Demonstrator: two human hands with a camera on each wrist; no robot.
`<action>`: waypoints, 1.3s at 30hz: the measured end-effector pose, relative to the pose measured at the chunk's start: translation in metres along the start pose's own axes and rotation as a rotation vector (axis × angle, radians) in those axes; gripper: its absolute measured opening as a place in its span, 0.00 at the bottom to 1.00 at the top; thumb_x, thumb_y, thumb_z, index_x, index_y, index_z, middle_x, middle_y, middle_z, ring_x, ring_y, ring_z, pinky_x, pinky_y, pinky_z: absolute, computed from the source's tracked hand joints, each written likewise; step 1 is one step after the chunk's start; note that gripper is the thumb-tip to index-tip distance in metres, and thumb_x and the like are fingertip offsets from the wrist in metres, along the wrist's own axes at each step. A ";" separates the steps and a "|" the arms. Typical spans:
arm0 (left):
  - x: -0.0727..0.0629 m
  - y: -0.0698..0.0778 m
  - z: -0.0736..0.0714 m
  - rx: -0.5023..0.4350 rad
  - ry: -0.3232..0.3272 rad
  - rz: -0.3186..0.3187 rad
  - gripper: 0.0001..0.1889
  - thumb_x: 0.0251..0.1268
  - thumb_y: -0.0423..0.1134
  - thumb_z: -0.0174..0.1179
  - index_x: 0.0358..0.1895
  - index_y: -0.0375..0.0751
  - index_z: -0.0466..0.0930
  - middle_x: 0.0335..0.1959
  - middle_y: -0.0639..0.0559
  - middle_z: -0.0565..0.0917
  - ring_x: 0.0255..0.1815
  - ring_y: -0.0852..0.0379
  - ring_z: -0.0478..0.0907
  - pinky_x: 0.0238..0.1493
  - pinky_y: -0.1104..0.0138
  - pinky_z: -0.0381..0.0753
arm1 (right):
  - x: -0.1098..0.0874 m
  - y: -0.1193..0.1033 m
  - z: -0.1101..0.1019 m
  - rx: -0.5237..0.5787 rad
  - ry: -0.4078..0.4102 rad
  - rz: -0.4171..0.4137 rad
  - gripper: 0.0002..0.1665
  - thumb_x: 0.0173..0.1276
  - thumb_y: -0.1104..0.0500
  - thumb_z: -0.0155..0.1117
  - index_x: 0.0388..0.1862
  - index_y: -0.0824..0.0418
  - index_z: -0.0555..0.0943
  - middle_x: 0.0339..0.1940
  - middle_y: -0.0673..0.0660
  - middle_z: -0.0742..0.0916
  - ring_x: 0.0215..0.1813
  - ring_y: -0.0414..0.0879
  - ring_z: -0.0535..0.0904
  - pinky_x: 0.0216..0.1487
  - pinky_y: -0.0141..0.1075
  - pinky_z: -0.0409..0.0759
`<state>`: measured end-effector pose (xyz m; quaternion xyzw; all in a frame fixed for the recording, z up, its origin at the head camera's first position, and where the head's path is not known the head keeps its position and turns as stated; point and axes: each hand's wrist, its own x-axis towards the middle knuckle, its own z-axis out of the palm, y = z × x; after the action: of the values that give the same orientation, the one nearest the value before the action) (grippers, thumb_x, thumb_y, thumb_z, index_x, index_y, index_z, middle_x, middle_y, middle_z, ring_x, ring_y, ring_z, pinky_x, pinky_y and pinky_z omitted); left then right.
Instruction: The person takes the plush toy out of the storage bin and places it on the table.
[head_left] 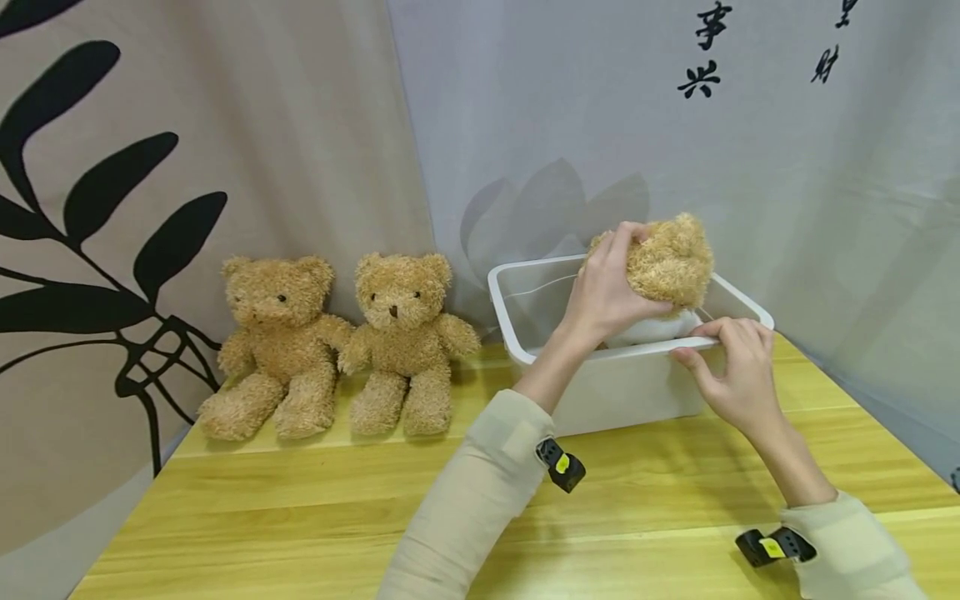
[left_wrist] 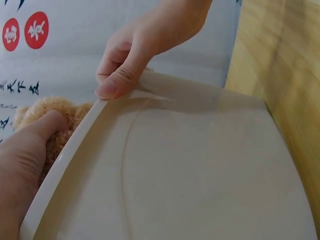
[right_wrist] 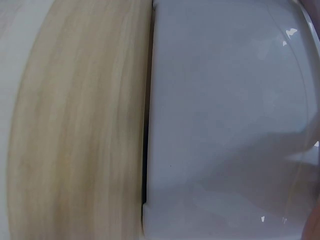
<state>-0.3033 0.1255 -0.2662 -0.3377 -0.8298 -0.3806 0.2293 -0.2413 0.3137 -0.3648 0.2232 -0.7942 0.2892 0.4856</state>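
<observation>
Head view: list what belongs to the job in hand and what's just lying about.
In the job: left hand; gripped bear; right hand; white bin.

Apparently lying about: seated bear nearer the bin; seated bear farther off (both untouched); printed backdrop.

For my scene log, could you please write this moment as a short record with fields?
Left hand: grips fuzzy tan plush bear
Right hand: pinches white rectangular plastic bin at near rim
Held bear: upper part above rim, rest hidden
Other toys: two fuzzy tan plush bears, seated side by side left of bin
Surface: yellow wooden table
Unclear: white thing beneath held bear
</observation>
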 end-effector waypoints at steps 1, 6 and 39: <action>0.000 0.000 -0.001 -0.015 0.007 0.015 0.45 0.38 0.47 0.85 0.61 0.48 0.66 0.59 0.54 0.76 0.59 0.58 0.74 0.53 0.69 0.78 | 0.000 0.000 0.000 0.003 0.006 -0.003 0.45 0.66 0.26 0.56 0.35 0.71 0.78 0.31 0.64 0.82 0.41 0.60 0.70 0.61 0.40 0.51; -0.003 0.000 -0.003 -0.146 0.081 0.098 0.43 0.37 0.40 0.85 0.59 0.44 0.67 0.61 0.50 0.76 0.61 0.58 0.74 0.57 0.71 0.75 | -0.001 0.001 0.001 0.001 0.013 -0.006 0.45 0.65 0.26 0.56 0.35 0.72 0.77 0.31 0.65 0.82 0.41 0.60 0.70 0.60 0.41 0.51; -0.051 0.001 -0.055 -0.631 0.514 0.361 0.42 0.34 0.21 0.79 0.54 0.33 0.59 0.53 0.31 0.74 0.56 0.52 0.75 0.60 0.57 0.78 | 0.000 -0.003 -0.002 -0.006 -0.004 -0.023 0.43 0.69 0.29 0.56 0.36 0.72 0.78 0.32 0.63 0.82 0.42 0.59 0.70 0.60 0.42 0.53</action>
<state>-0.2622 0.0628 -0.2645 -0.4251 -0.5167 -0.6406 0.3767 -0.2385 0.3125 -0.3632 0.2316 -0.7932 0.2808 0.4881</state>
